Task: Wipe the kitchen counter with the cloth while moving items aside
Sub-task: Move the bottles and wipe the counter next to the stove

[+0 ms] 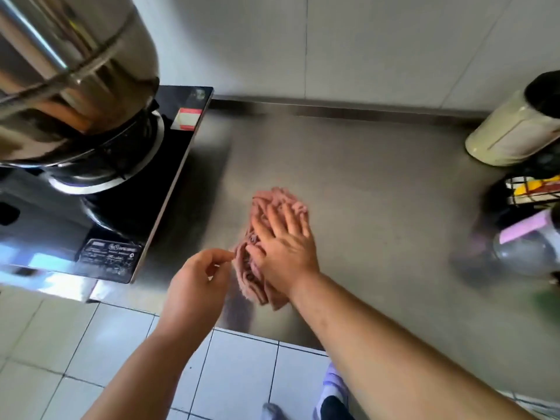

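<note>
A crumpled pink cloth (274,204) lies on the steel counter (378,189), near its front edge. My right hand (281,241) presses flat on top of the cloth with the fingers spread. My left hand (198,277) is just left of the cloth, its thumb and forefinger pinching the cloth's left edge. Part of the cloth is hidden under my right palm.
A black glass hob (169,165) carrying a large steel pot (69,71) stands at the left. A cream canister (512,131), a wire rack (530,189) and a clear bottle with a pink label (527,241) crowd the right edge. A tiled wall rises behind; tiled floor lies below.
</note>
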